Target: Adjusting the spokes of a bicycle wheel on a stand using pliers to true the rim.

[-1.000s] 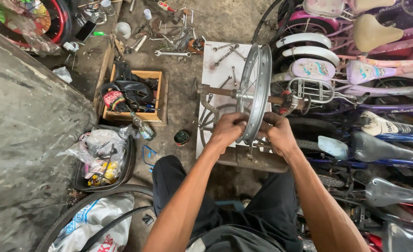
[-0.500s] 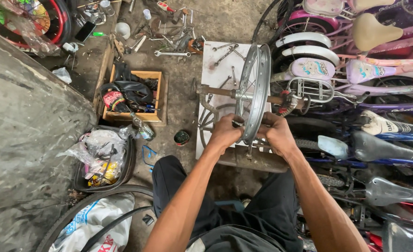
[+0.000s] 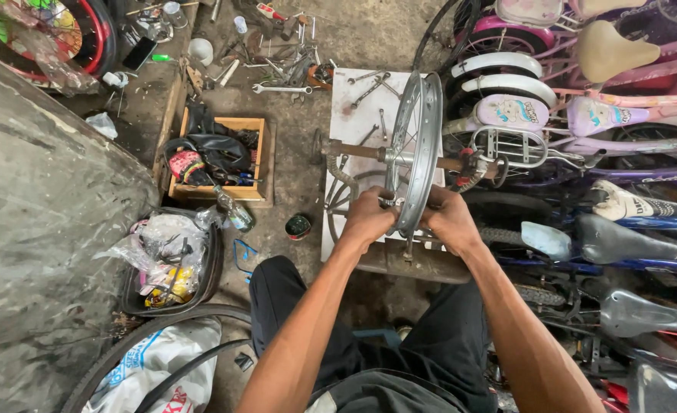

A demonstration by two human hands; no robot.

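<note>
Silver metal fills the middle of my view: a spoked bicycle wheel rim [image 3: 418, 145] stands upright on edge, carried on an axle [image 3: 357, 150] that runs crosswise through its hub. I see it from almost straight above, over a white board [image 3: 353, 107] lying on the concrete floor [image 3: 292, 168].

My left hand [image 3: 369, 218] is on the near left side of the rim, its fingers [image 3: 380, 200] curled shut around the rim edge and something small at the spokes; I cannot tell what that small thing is. My right hand [image 3: 451, 219] grips the rim from the opposite side, fingers wrapped closed over its edge. Both hands sit close together at the part of the rim nearest me.

Wrenches [image 3: 370, 88] lie loose on the white board behind the wheel. To the left stands a wooden box [image 3: 253, 164] holding black rubber tubes, and just in front of it a small round tin [image 3: 298, 226] sits on the floor. Nearer me on the left is a black tub [image 3: 210, 264] stuffed with plastic bags. Along the right, children's bicycles [image 3: 583, 122] in pink and purple stand packed side by side, with dark saddles [image 3: 629, 237] below them.
</note>
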